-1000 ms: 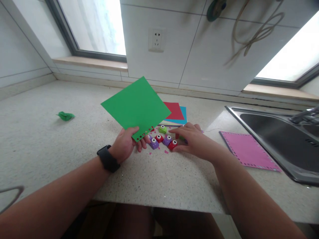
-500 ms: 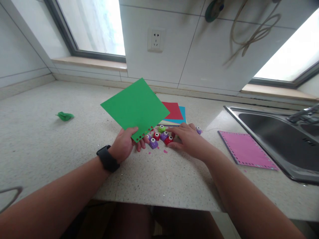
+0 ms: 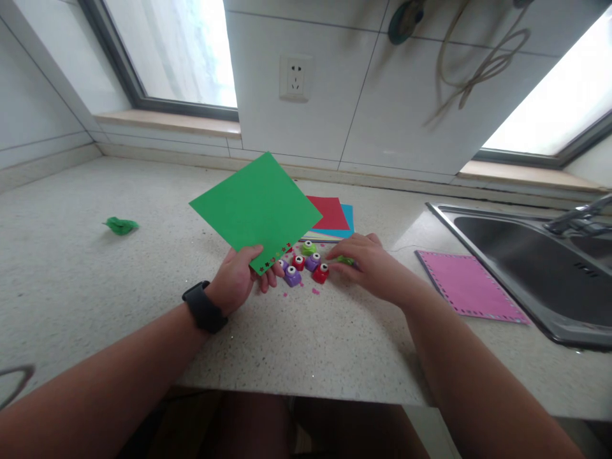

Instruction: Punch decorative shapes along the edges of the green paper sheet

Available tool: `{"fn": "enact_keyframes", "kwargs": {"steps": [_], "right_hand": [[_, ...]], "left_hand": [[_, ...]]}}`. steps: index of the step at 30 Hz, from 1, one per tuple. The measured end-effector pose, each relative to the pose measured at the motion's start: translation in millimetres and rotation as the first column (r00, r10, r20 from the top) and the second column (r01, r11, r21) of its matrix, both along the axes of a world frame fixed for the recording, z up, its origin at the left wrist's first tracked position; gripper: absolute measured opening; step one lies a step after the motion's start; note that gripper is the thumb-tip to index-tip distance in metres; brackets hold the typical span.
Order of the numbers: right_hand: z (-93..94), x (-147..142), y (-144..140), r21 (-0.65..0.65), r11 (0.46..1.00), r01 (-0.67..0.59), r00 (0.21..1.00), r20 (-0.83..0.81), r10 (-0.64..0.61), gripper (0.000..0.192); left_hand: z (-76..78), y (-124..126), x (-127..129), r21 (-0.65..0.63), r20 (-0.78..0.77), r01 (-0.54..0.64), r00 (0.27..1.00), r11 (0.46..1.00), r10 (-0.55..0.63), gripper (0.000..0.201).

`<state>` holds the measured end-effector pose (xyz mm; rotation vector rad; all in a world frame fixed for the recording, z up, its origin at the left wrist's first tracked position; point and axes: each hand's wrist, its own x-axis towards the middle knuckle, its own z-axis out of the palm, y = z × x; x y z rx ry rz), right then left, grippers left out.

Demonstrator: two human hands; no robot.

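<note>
My left hand (image 3: pixel 239 274), a black watch on its wrist, pinches the lower corner of a green paper sheet (image 3: pixel 261 207) tilted above the counter. A row of small punched shapes runs along the sheet's lower right edge. My right hand (image 3: pixel 366 262) is curled with its fingers and thumb around a green paper punch (image 3: pixel 345 260), which it partly hides. Left of these fingers sit a red punch (image 3: pixel 320 273), a purple punch (image 3: pixel 313 261), another red punch (image 3: pixel 299 262), a light green punch (image 3: pixel 308 248) and a purple punch (image 3: pixel 292 276). Another purple punch is partly covered by the left hand.
Red paper (image 3: pixel 329 213) and blue paper (image 3: pixel 348 220) lie stacked behind the punches. A pink sheet with a punched border (image 3: pixel 471 287) lies beside the steel sink (image 3: pixel 492 248). Crumpled green material (image 3: pixel 122 225) rests at left. Pink scraps (image 3: pixel 315 291) dot the counter (image 3: pixel 287 350).
My right hand has shifted off the red punch, uncovering it, and a green punch now shows between its fingers. The left hand still holds the green sheet in much the same pose.
</note>
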<state>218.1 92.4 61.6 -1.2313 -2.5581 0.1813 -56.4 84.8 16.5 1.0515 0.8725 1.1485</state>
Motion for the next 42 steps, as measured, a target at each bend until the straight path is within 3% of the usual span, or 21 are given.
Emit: {"fn": "enact_keyframes", "kwargs": {"steps": [5,11,17,19,21,26,30,34,38,42], "right_hand": [[3.7,18.5,10.4,0.157,0.97,0.186,0.983,-0.037,-0.182,0.03],[-2.7,22.0,16.9,0.179,0.964,0.195,0.981,-0.047,-0.19,0.03],[-2.8,21.1,15.0,0.22,0.892,0.394,0.918,-0.143,-0.37,0.026],[-1.9,15.8,10.9,0.205,0.911,0.359,0.928,-0.182,-0.325,0.023],[-2.5,6.5,5.5,0.191,0.95,0.247,0.963,-0.16,-0.218,0.023],[-8.2,-19.3,-6.0,0.157,0.983,0.094,0.987,0.116,-0.113,0.04],[-8.2,-21.5,-6.7,0.133,0.991,0.028,0.978,0.203,-0.055,0.029],[-2.8,-10.3,-3.8,0.017,0.997,0.073,0.997,-0.023,-0.072,0.021],[-0.4,-4.7,-3.1,-0.213,0.961,0.177,0.898,-0.364,-0.246,0.024],[-7.0,-9.2,-1.6,-0.379,0.925,0.023,0.802,-0.546,-0.243,0.031]], "left_hand": [[-0.7,-0.6,-0.3,0.011,0.0,-0.004,1.0,1.0,0.004,0.034],[-2.8,-0.2,-1.1,0.016,0.0,-0.004,1.0,1.0,0.005,0.038],[-3.7,0.8,-1.2,0.009,-0.014,0.0,1.0,1.0,0.0,0.037],[-4.4,1.0,-1.4,0.014,-0.014,0.001,1.0,1.0,-0.001,0.036],[-5.2,1.1,-1.7,0.02,-0.012,0.005,1.0,1.0,-0.005,0.036],[-6.3,0.7,-2.1,0.025,-0.021,0.011,1.0,1.0,-0.011,0.036],[-5.5,-0.3,-2.0,0.03,-0.021,0.012,1.0,0.999,-0.012,0.034],[-3.9,-1.4,-1.4,0.026,-0.049,0.003,0.999,1.0,-0.002,0.037],[-2.7,-2.8,0.2,0.039,-0.083,0.016,0.997,0.999,-0.013,0.039],[-2.5,-4.1,0.9,0.035,-0.084,0.025,0.996,0.999,-0.022,0.038]]}}
